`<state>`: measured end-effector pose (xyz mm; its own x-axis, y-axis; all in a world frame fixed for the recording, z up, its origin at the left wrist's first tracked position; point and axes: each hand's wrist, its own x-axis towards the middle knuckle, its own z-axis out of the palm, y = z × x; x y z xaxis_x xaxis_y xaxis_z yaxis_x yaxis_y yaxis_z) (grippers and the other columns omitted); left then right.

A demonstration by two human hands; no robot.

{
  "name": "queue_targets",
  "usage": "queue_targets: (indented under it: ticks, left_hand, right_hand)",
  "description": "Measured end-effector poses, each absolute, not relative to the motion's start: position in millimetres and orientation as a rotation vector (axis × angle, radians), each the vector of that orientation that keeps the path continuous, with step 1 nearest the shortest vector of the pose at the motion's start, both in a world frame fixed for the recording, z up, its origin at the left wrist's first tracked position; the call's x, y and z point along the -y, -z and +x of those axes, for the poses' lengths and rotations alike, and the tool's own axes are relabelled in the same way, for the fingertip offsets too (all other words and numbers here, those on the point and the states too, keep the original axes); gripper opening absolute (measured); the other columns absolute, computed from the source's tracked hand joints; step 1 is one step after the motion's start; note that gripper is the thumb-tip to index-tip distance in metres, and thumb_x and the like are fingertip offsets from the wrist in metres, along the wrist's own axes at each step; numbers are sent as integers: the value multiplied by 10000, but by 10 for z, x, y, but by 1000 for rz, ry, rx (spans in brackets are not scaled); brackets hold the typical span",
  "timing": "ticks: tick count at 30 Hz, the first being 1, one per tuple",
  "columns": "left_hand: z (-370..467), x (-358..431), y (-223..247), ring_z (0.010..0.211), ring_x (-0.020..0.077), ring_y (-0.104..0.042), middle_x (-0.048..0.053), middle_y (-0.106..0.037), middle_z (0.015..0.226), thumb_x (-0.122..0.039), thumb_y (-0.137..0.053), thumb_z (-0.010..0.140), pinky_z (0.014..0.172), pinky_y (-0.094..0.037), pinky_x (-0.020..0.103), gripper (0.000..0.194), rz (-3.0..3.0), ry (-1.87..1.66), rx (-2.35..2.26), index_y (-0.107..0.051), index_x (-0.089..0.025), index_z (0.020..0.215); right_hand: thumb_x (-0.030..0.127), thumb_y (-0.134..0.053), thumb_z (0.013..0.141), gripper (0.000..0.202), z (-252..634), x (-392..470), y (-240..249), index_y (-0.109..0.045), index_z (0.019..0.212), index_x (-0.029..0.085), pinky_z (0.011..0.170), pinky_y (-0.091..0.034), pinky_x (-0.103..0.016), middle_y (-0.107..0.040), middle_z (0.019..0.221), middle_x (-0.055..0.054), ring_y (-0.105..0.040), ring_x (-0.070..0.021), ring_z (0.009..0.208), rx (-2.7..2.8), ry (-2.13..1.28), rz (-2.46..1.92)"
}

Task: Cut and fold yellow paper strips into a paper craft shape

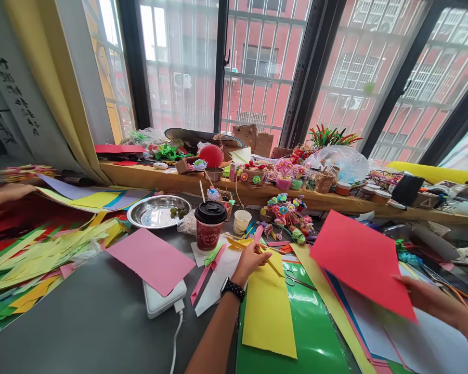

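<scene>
My left hand (pixel 253 259), with a watch on its wrist, is closed at a narrow yellow paper strip (pixel 273 264). Beneath it a yellow paper sheet (pixel 269 317) lies on a glossy green sheet (pixel 315 332). My right hand (pixel 429 298), reaching in from the right edge, grips the lower right corner of a red paper sheet (pixel 364 265) and holds it tilted above a stack of coloured paper (pixel 374 332). Scissors (pixel 296 279) lie on the green sheet, just right of my left hand.
A lidded coffee cup (pixel 209 231), a paper cup (pixel 242 222) and a metal plate (pixel 156 213) stand behind. A pink sheet (pixel 152 259) partly covers a white power bank (pixel 164 301). Another person's hand (pixel 8 197) is at far left near paper strips (pixel 54 254). Crafts crowd the windowsill (pixel 156 179).
</scene>
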<state>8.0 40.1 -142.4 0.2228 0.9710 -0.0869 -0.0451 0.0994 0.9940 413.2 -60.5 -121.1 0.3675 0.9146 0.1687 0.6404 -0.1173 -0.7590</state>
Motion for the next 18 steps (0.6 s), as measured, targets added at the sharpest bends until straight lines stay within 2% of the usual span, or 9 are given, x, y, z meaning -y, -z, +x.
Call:
queue_targets:
  ticks: [1,3,6,10,14,18]
  left_hand:
    - [80,-396,1424,508,100,-533,-12,-530,575,-218,-721,552,509,-471,230,272,1197,-1003,-1050,-515,-144,714]
    - [81,-393,1428,512,99,-531,-14,-523,583,-217,-721,552,506,-469,226,278,1197,-999,-1053,-509,-145,718]
    - [84,-399,1442,520,93,-528,-28,-499,588,-205,-713,562,506,-465,213,277,1202,-995,-1056,-507,-146,737]
    - [89,-403,1442,508,93,-523,-36,-480,577,-205,-709,564,502,-456,217,277,1205,-982,-1073,-501,-142,736]
    - [88,-387,1421,503,98,-522,-31,-488,580,-218,-712,558,509,-454,230,287,1201,-978,-1089,-496,-144,730]
    - [83,-382,1415,483,95,-511,-25,-501,591,-233,-723,537,513,-451,243,307,1202,-981,-1101,-494,-146,720]
  right_hand:
    - [384,-570,583,193,4185,636,1320,-657,490,240,476,-517,-416,-669,612,-164,-635,-339,563,1182,-814,-1837]
    - [379,-657,513,119,4314,675,1480,-651,474,267,524,-517,-415,-678,649,-168,-636,-351,601,871,-1050,-1804]
    - [365,-698,483,119,4438,686,1534,-657,472,253,470,-508,-386,-674,608,-171,-632,-348,543,831,-958,-1752]
    - [409,-592,621,200,4313,626,1370,-666,566,233,469,-503,-392,-674,601,-147,-637,-326,543,905,-953,-1597]
    - [376,-469,687,258,4121,472,1309,-636,579,211,555,-487,-384,-667,731,-154,-629,-325,709,791,-903,-1555]
    - [306,-482,651,179,4079,307,1446,-632,597,224,666,-468,-378,-647,863,-128,-562,-324,926,847,-758,-1577]
